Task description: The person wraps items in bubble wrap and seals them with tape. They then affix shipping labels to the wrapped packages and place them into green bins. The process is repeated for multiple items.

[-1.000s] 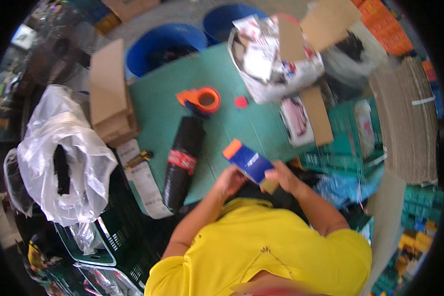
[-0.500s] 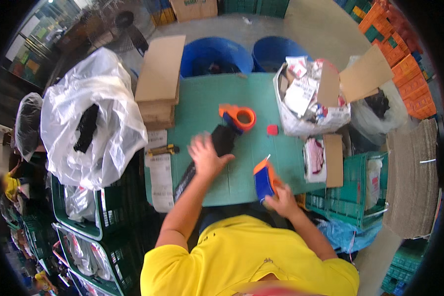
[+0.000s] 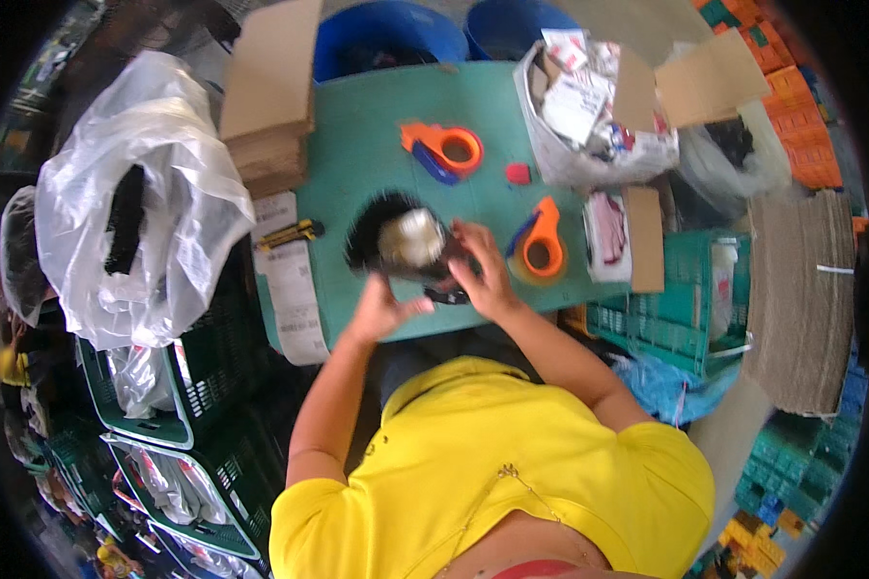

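Note:
A black plastic bag (image 3: 365,236), smeared by motion, is tilted up over the table, with a pale, shiny rounded part (image 3: 412,239) showing in its middle. My right hand (image 3: 485,275) grips its right side, thumb and fingers bent around the edge. At the lower left edge my left hand (image 3: 381,311) holds it with the fingers partly hidden and the thumb sticking out. Just right of my right hand lies an orange and blue tape dispenser (image 3: 543,238). A second tape dispenser (image 3: 444,151) lies farther off, beside a small red block (image 3: 518,174).
Labels (image 3: 294,299) and a yellow-black cutter (image 3: 290,234) lie along the green table's (image 3: 357,111) left edge. Stacked cardboard (image 3: 270,87) and a big clear bag (image 3: 135,212) stand left. A white sack of scraps (image 3: 589,106) and a small box (image 3: 613,236) are on the right.
My right hand has let go of the tape dispenser, now on the table, and moved left to the black bag. The bag has been lifted and turned. The whole view has shifted.

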`<state>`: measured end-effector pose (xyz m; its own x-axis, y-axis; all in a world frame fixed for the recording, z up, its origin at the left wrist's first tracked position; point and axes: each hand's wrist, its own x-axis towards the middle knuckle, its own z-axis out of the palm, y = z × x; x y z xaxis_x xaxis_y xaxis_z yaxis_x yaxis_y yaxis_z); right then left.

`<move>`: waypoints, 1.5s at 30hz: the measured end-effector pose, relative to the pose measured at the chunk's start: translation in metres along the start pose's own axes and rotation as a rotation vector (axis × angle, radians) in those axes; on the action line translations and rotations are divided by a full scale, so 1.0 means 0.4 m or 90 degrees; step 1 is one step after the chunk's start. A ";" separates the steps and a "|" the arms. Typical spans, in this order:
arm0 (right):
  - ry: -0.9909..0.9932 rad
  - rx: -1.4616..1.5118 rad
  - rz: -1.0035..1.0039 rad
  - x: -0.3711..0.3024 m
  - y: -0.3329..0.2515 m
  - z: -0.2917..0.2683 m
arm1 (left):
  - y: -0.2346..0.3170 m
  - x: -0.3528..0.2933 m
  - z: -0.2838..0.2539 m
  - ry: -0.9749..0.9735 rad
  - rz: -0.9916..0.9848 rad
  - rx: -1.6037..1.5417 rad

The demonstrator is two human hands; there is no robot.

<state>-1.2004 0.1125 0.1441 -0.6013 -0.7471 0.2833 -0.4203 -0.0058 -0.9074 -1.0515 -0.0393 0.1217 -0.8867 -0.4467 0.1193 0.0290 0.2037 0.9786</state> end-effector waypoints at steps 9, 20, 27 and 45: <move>0.133 -0.024 0.184 -0.065 -0.022 -0.104 | 0.041 0.045 0.181 0.298 -0.101 -0.092; 0.151 -0.255 0.286 -0.039 0.084 -0.233 | 0.108 0.031 0.186 0.176 0.057 0.049; -0.289 0.240 0.629 0.047 -0.320 -0.349 | 0.096 0.011 0.247 0.281 0.115 -0.045; 0.116 0.019 0.408 -0.058 -0.102 -0.134 | 0.156 0.083 0.168 0.227 -0.079 0.148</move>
<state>-1.2059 0.1657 0.1913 -0.8319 -0.4850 -0.2698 0.0760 0.3820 -0.9210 -1.1103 0.0172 0.1755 -0.6612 -0.7444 0.0931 -0.2089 0.3019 0.9302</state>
